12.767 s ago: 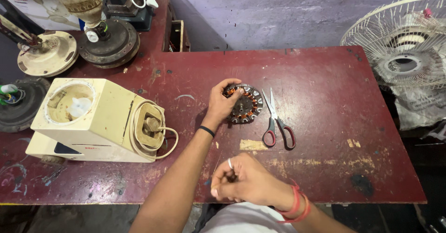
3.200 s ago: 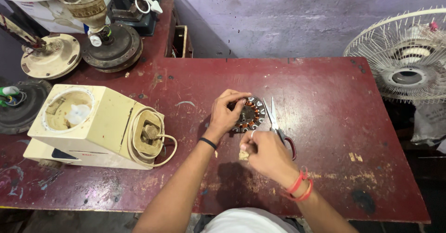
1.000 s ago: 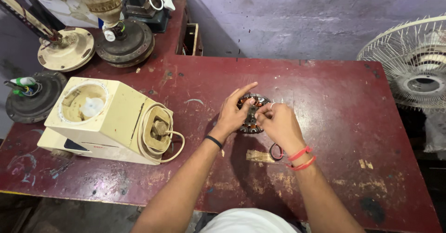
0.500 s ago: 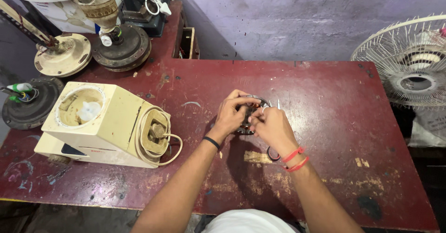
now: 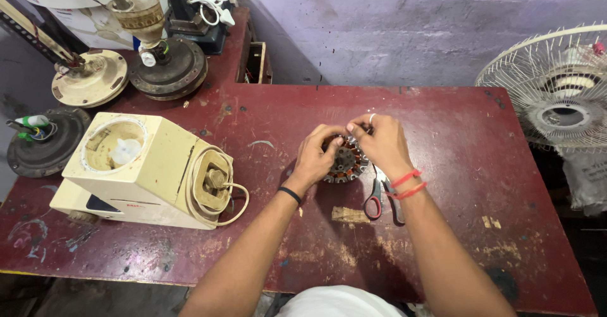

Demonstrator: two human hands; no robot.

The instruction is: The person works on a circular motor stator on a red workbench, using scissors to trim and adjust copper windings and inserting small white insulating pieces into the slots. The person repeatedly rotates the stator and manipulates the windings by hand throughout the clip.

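A round motor stator (image 5: 345, 163) with copper windings lies on the dark red table (image 5: 455, 159), near its middle. My left hand (image 5: 318, 156) grips the stator's left side, a black band on that wrist. My right hand (image 5: 379, 142) has its fingertips pinched over the stator's top right edge, red threads around the wrist. Whether something small is held between those fingertips cannot be told. Red-handled scissors (image 5: 377, 198) lie just right of the stator, partly under my right forearm.
A cream mixer base (image 5: 147, 168) lies on its side at the left, cord coiled at its end. A small tan scrap (image 5: 349, 214) lies near the scissors. Fan motors (image 5: 167, 65) stand at back left; a white wire fan guard (image 5: 556, 92) sits at right.
My right hand has come up from the table's front edge to the stator and now works at its top beside my left hand. The view has shifted a little.
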